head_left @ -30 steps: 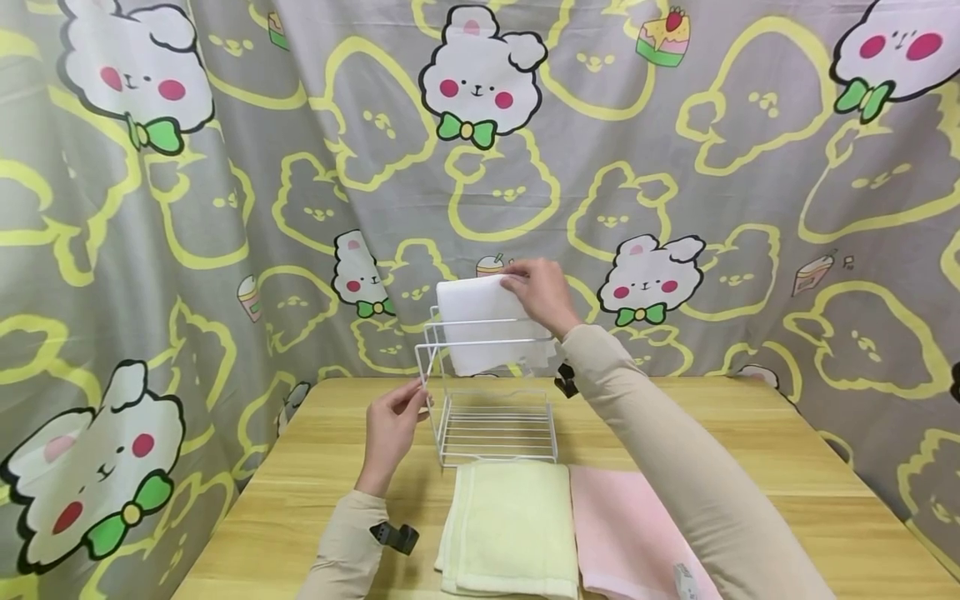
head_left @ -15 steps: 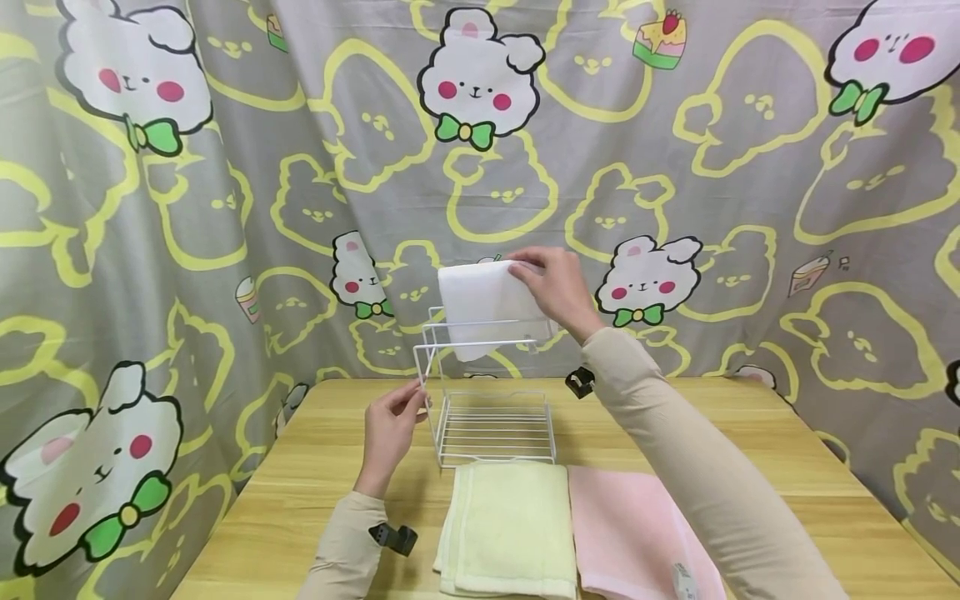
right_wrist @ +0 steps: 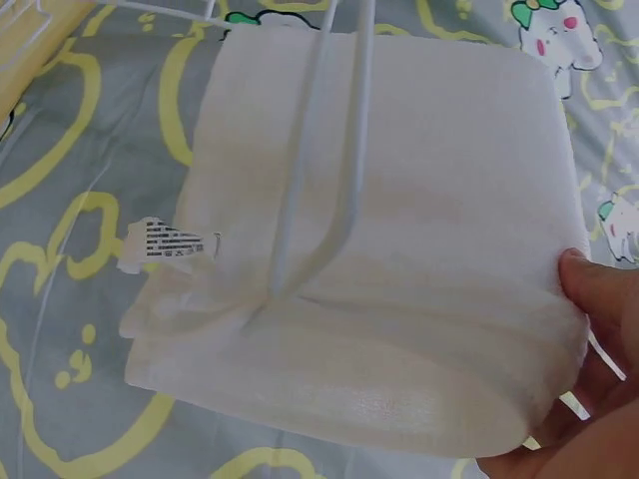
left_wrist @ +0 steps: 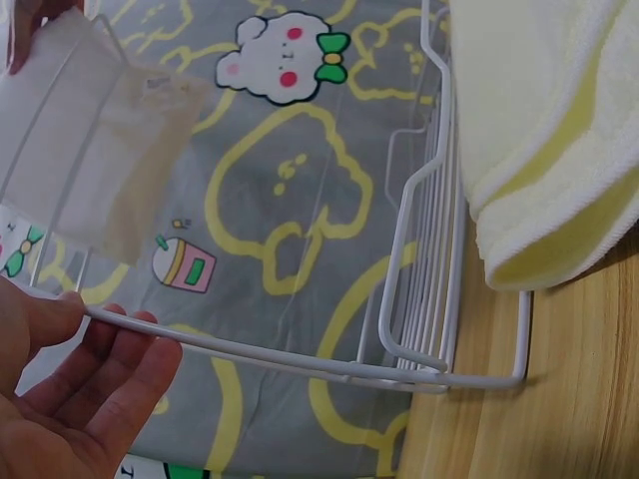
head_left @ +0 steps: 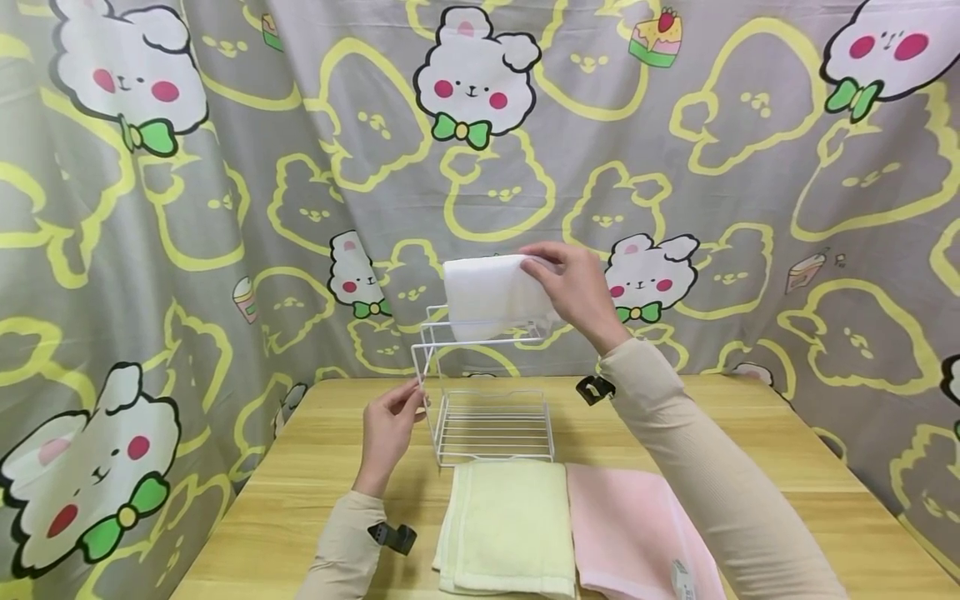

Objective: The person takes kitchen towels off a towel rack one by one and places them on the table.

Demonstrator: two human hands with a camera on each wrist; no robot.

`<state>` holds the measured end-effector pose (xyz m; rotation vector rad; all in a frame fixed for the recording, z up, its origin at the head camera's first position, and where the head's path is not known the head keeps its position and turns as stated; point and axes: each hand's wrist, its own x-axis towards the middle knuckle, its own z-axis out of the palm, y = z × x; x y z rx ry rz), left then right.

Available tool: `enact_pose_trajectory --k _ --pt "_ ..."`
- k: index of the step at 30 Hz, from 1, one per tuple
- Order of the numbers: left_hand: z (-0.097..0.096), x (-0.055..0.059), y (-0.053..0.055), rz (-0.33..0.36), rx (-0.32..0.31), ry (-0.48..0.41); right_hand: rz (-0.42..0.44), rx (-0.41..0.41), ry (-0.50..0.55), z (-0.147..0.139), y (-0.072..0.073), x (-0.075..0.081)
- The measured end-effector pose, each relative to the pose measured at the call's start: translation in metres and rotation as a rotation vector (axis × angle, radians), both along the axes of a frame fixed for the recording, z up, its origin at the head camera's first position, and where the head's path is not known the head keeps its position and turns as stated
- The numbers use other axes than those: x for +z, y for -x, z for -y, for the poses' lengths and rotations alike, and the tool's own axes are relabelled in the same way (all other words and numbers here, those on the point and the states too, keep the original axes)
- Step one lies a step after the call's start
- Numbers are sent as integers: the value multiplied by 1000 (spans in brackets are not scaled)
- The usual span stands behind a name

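My right hand (head_left: 573,287) pinches the upper right edge of a folded white towel (head_left: 483,296). In the head view the towel stands up behind the top bars of a white wire rack (head_left: 491,343). A small printed label (right_wrist: 175,242) sticks out from its side in the right wrist view, where two rack bars cross in front of the cloth. My left hand (head_left: 390,425) grips the rack's left upright, thumb on one side of the wire and fingers on the other, as the left wrist view shows.
A folded yellow towel (head_left: 510,529) lies on the wooden table (head_left: 300,467) right in front of the rack. Beside it is a pink towel (head_left: 630,525) with a tag, partly covered by the right sleeve. Behind the table hangs a patterned grey curtain (head_left: 480,200).
The right hand has moved up and to the right, raising the white towel so its lower edge sits higher behind the rack's bars. The left hand keeps its place on the upright.
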<state>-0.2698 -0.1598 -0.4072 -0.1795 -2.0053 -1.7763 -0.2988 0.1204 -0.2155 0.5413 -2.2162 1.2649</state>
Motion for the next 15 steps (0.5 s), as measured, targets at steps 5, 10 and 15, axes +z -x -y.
enact_pose_trajectory --k 5,10,15 --pt "1 -1 -1 6 0 5 -33 -3 19 -7 -7 -2" --pt "-1 0 0 5 -4 -5 -41 -13 43 -15 -16 1" --pt "-1 0 0 -5 2 -10 -60 -19 82 -19 -26 2"
